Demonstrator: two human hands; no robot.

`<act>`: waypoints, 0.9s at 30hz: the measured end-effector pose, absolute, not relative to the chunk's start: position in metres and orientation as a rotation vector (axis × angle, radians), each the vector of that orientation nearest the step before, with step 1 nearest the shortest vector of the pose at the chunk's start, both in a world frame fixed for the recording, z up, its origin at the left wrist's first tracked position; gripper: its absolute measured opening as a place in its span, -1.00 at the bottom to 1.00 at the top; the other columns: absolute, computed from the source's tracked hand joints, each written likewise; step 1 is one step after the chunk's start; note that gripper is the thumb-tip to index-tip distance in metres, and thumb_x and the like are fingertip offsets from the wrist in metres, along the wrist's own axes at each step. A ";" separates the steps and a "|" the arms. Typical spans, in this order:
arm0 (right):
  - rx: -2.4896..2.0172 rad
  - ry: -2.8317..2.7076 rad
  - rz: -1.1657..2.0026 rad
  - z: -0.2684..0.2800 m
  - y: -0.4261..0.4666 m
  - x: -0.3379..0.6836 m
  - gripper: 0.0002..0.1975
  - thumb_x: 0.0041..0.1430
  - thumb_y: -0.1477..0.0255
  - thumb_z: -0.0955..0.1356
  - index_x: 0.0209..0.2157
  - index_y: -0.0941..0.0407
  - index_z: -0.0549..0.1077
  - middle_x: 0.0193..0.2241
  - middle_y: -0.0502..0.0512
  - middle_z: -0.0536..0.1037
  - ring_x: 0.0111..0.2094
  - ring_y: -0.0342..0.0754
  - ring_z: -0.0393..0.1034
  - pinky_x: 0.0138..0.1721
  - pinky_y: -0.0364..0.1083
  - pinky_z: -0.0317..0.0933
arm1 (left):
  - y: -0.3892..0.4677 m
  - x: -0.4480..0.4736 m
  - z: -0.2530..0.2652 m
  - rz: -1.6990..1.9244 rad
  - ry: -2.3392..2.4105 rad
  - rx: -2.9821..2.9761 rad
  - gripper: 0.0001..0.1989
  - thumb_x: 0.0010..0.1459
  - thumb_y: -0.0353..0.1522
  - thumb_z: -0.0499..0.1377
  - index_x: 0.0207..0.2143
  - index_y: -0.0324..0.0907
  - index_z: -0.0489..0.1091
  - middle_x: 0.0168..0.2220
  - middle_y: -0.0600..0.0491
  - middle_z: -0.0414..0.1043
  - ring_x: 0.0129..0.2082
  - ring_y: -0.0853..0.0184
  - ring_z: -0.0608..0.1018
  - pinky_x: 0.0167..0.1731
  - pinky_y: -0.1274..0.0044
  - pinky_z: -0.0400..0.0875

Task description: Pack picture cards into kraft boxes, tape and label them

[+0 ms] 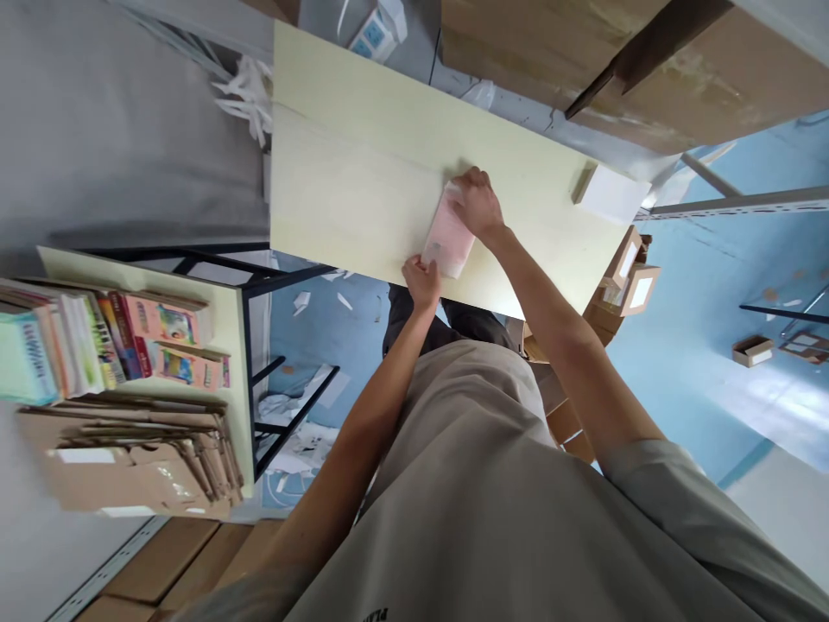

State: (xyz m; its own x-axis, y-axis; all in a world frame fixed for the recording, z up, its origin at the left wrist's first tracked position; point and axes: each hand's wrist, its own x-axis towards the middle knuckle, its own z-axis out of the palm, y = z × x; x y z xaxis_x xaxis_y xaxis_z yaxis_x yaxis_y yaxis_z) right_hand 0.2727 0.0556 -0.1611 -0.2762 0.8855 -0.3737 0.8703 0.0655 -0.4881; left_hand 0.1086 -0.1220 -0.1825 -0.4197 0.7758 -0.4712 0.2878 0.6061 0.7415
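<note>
Pale tabletop (pixel 353 186) | left hand (pixel 423 282) — pinching pink packet (pixel 449 237) | right hand (pixel 478 204) — curled, gripping it

Touching a flat pink packet (pixel 448 238) on the pale worktop (pixel 350 186), resting the left grip (pixel 422 281) at its near-left corner and curling the right grip (pixel 477 203) over its far end. Looking down also on a white-topped box (pixel 612 194) lying near the worktop's right end, and on large brown cartons (pixel 531 52) standing beyond the far edge. Taking in, at left, a row of books (pixel 117 341) and a stack of flattened cardboard (pixel 142 475).
</note>
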 end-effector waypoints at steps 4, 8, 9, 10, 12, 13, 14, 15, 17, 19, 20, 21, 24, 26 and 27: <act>-1.915 -2.194 0.949 -0.145 0.026 0.269 -0.36 0.66 0.25 0.37 0.61 0.17 0.35 0.60 0.49 0.31 0.64 0.48 0.14 0.61 0.58 0.23 | -0.096 0.077 -0.172 0.585 1.985 1.245 -0.61 0.50 -0.43 0.23 0.32 -0.12 0.44 0.31 -0.31 0.49 0.42 -0.10 0.57 0.56 -0.04 0.44; -1.956 -2.182 1.024 -0.134 -0.014 0.261 -0.25 0.57 0.30 0.47 0.65 0.17 0.31 0.65 0.55 0.26 0.66 0.53 0.14 0.58 0.59 0.29 | -0.056 0.057 -0.169 0.378 1.725 1.580 -0.64 0.53 -0.42 0.21 0.29 -0.13 0.55 0.32 -0.29 0.51 0.48 -0.17 0.52 0.64 -0.06 0.32; -1.963 -2.186 1.049 -0.133 -0.022 0.259 -0.25 0.57 0.31 0.48 0.64 0.19 0.32 0.67 0.56 0.25 0.67 0.53 0.13 0.57 0.58 0.31 | -0.048 0.054 -0.167 0.307 1.684 1.631 -0.64 0.51 -0.41 0.24 0.29 -0.13 0.56 0.32 -0.29 0.51 0.49 -0.20 0.51 0.65 -0.08 0.31; -1.966 -2.190 1.071 -0.133 -0.029 0.257 -0.25 0.56 0.33 0.48 0.64 0.20 0.33 0.69 0.56 0.22 0.69 0.53 0.11 0.57 0.57 0.31 | -0.041 0.052 -0.165 0.239 1.646 1.671 -0.62 0.49 -0.40 0.28 0.30 -0.14 0.57 0.32 -0.29 0.51 0.48 -0.23 0.51 0.64 -0.09 0.32; -1.960 -2.191 1.102 -0.131 -0.040 0.252 -0.26 0.56 0.36 0.47 0.64 0.20 0.33 0.74 0.53 0.14 0.73 0.51 0.03 0.58 0.57 0.30 | -0.033 0.048 -0.160 0.133 1.578 1.732 -0.56 0.44 -0.42 0.34 0.33 -0.15 0.57 0.35 -0.30 0.50 0.47 -0.24 0.52 0.63 -0.11 0.34; -1.956 -2.187 1.113 -0.129 -0.043 0.250 -0.26 0.55 0.39 0.47 0.64 0.20 0.33 0.76 0.51 0.09 0.76 0.49 -0.02 0.60 0.56 0.28 | -0.030 0.047 -0.156 0.098 1.547 1.761 -0.52 0.41 -0.44 0.34 0.34 -0.15 0.56 0.36 -0.30 0.50 0.47 -0.23 0.52 0.62 -0.10 0.35; -1.957 -2.182 1.123 -0.127 -0.046 0.248 -0.26 0.54 0.43 0.46 0.64 0.21 0.33 0.77 0.49 0.05 0.78 0.47 -0.06 0.62 0.54 0.26 | -0.029 0.047 -0.152 0.070 1.521 1.788 -0.48 0.38 -0.48 0.34 0.36 -0.16 0.55 0.38 -0.30 0.49 0.47 -0.22 0.51 0.61 -0.10 0.37; -1.964 -2.175 1.134 -0.124 -0.048 0.246 -0.25 0.53 0.47 0.45 0.64 0.23 0.32 0.78 0.49 0.03 0.79 0.45 -0.08 0.63 0.52 0.25 | -0.028 0.047 -0.147 0.046 1.504 1.809 -0.45 0.35 -0.53 0.32 0.36 -0.17 0.55 0.39 -0.30 0.48 0.48 -0.20 0.51 0.60 -0.09 0.38; -1.992 -2.155 1.150 -0.114 -0.051 0.242 -0.25 0.51 0.53 0.42 0.64 0.26 0.33 0.77 0.51 0.03 0.80 0.41 -0.09 0.65 0.49 0.23 | -0.024 0.048 -0.137 -0.008 1.489 1.830 -0.41 0.29 -0.59 0.30 0.36 -0.21 0.55 0.40 -0.33 0.47 0.49 -0.19 0.50 0.57 -0.06 0.42; -2.013 -2.134 1.141 -0.099 -0.054 0.240 -0.28 0.51 0.54 0.41 0.62 0.25 0.36 0.76 0.51 0.07 0.79 0.40 -0.06 0.65 0.47 0.22 | -0.018 0.049 -0.122 -0.034 1.462 1.844 -0.41 0.28 -0.61 0.29 0.34 -0.24 0.55 0.37 -0.35 0.51 0.48 -0.18 0.51 0.56 -0.03 0.44; -2.016 -2.124 1.120 -0.091 -0.055 0.240 -0.30 0.52 0.53 0.42 0.61 0.24 0.38 0.76 0.50 0.10 0.79 0.39 -0.05 0.66 0.47 0.22 | -0.014 0.050 -0.113 -0.020 1.438 1.860 -0.43 0.29 -0.61 0.28 0.33 -0.23 0.55 0.35 -0.34 0.54 0.47 -0.17 0.53 0.56 -0.02 0.44; -2.016 -2.111 1.084 -0.081 -0.055 0.240 -0.32 0.53 0.51 0.42 0.60 0.23 0.40 0.75 0.50 0.12 0.78 0.39 -0.02 0.66 0.46 0.21 | -0.008 0.050 -0.103 0.015 1.408 1.884 -0.46 0.31 -0.60 0.28 0.32 -0.21 0.56 0.32 -0.32 0.57 0.44 -0.15 0.56 0.56 -0.01 0.45; -1.981 -2.061 0.897 -0.047 -0.051 0.247 -0.36 0.59 0.41 0.41 0.59 0.19 0.43 0.73 0.47 0.20 0.76 0.40 0.05 0.67 0.46 0.19 | 0.016 0.049 -0.066 0.223 1.297 1.999 -0.58 0.42 -0.53 0.25 0.27 -0.13 0.58 0.26 -0.23 0.62 0.36 -0.06 0.63 0.53 0.05 0.49; -1.918 -2.029 0.727 -0.019 -0.039 0.255 -0.38 0.63 0.31 0.39 0.60 0.14 0.43 0.71 0.44 0.26 0.74 0.40 0.10 0.67 0.47 0.18 | 0.041 0.051 -0.037 0.402 1.212 2.081 -0.63 0.48 -0.48 0.24 0.26 -0.11 0.58 0.25 -0.19 0.64 0.34 -0.01 0.65 0.51 0.10 0.53; -1.877 -2.016 0.637 -0.004 -0.029 0.259 -0.38 0.65 0.26 0.37 0.61 0.12 0.42 0.70 0.43 0.28 0.73 0.40 0.12 0.67 0.47 0.18 | 0.056 0.053 -0.021 0.497 1.166 2.118 -0.64 0.50 -0.46 0.23 0.26 -0.10 0.58 0.25 -0.18 0.64 0.34 0.01 0.65 0.50 0.12 0.54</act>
State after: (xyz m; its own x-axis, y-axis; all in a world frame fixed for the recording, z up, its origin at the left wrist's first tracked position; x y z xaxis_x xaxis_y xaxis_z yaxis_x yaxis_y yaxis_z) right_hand 0.2590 -0.0295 -0.0043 -0.0912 0.9933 -0.0713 0.8538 0.0411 -0.5190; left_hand 0.0530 0.0561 -0.0213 0.5299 0.8479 0.0134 0.5969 -0.3841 0.7044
